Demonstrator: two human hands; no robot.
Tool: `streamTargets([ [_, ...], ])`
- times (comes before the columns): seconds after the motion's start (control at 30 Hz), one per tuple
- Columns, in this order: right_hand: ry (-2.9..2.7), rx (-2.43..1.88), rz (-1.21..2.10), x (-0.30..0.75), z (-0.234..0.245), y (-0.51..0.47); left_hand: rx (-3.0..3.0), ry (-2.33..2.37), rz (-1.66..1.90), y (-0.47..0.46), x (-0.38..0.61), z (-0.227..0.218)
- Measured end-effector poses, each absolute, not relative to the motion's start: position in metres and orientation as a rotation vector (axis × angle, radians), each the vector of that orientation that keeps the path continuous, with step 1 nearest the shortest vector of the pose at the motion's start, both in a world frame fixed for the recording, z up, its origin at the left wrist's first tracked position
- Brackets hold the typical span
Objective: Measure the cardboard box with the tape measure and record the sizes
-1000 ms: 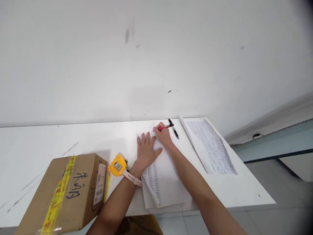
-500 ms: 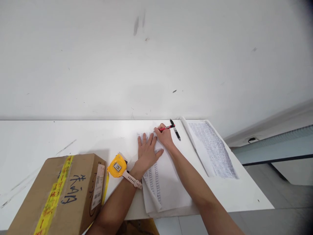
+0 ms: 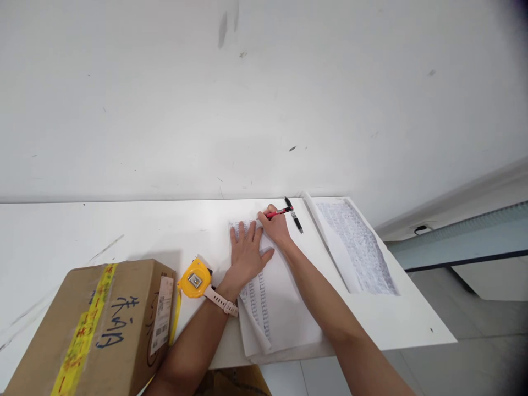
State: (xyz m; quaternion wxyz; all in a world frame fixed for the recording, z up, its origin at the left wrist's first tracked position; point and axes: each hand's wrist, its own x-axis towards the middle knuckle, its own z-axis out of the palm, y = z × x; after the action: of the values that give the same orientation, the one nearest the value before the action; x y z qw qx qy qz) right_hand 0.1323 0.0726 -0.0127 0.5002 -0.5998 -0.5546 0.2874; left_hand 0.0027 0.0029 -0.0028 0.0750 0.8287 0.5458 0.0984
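Red pen [image 3: 278, 213] at the upper edge of the written sheets [image 3: 291, 313], centre of frame.
Right hand [image 3: 277, 226]: fingers pinched around the pen. Left hand [image 3: 246, 255]: fingers spread flat on the sheets, grasping nothing. Risk, judged: lower-left corner curls near the front edge of the desk [image 3: 202, 228]; lighter left-hand pressure could let the sheets skid, spoiling a stroke. Black pen [image 3: 297, 224], just right, could roll if bumped.

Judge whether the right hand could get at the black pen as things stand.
Probably yes: the black pen lies close beside the right hand, largely uncovered, though that hand holds a red pen.
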Motion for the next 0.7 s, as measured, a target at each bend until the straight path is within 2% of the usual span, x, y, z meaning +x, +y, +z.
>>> streamTargets([
  [0.7, -1.387, -1.497, 0.671, 0.1332, -0.0135, 0.0726, 2.475, 1.637, 0.288, 0.0033, 0.0036, -0.0024],
])
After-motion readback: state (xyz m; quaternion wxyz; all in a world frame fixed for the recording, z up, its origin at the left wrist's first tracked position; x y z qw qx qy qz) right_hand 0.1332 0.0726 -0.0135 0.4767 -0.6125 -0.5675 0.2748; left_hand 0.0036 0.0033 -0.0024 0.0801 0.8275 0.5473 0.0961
